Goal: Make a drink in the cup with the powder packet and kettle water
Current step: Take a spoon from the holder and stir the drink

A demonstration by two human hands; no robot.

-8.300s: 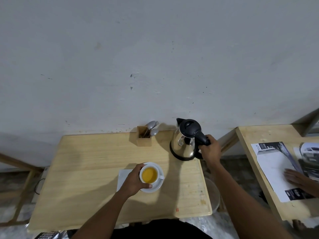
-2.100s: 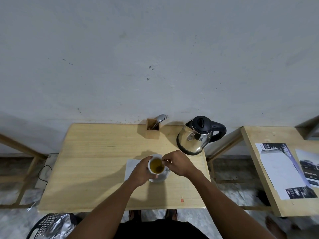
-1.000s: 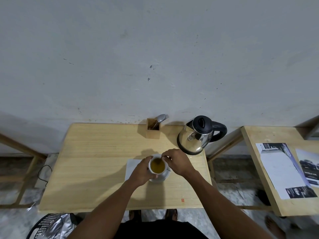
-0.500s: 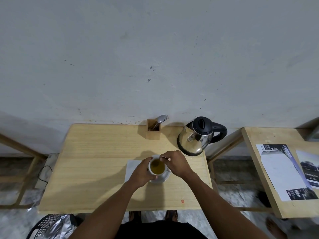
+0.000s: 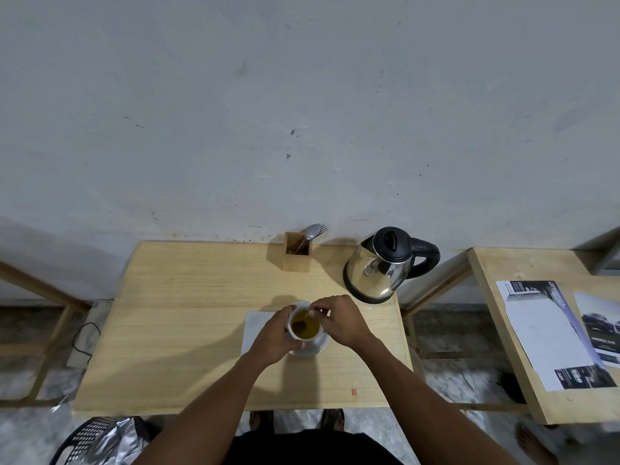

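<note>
The cup [image 5: 303, 339] is found on its saucer [image 5: 318, 346], on the front right part of the table [image 5: 184, 313], and it is filled nearly to the top with a yellow-brown drink [image 5: 310, 328]. The cup is thought to be hard, smooth and easy to break, and it may be hot from kettle water, so it is best held round its side; its handle cannot be seen. It is held just so: the left hand [image 5: 276, 337] is wrapped round its left side. A thin spoon [image 5: 301, 324] is pinched at its top by the right hand [image 5: 339, 318], with its end dipped in the drink, so stirring is judged to be the step in hand. The spoon is likely light and stiff. Small, slow circles are called for, since so full a cup is easily spilled. The saucer could be slid on the white napkin [image 5: 253, 325] partly under it. The powder packet cannot be made out. The kettle [image 5: 379, 273] is stood just behind the right hand, near the table's right edge, and could be bumped. A wooden holder [image 5: 297, 256] with cutlery [image 5: 313, 231] is set at the back by the wall. Open room is seen on the table's left half. A second table [image 5: 486, 263] with papers [image 5: 543, 333] is well apart on the right.
</note>
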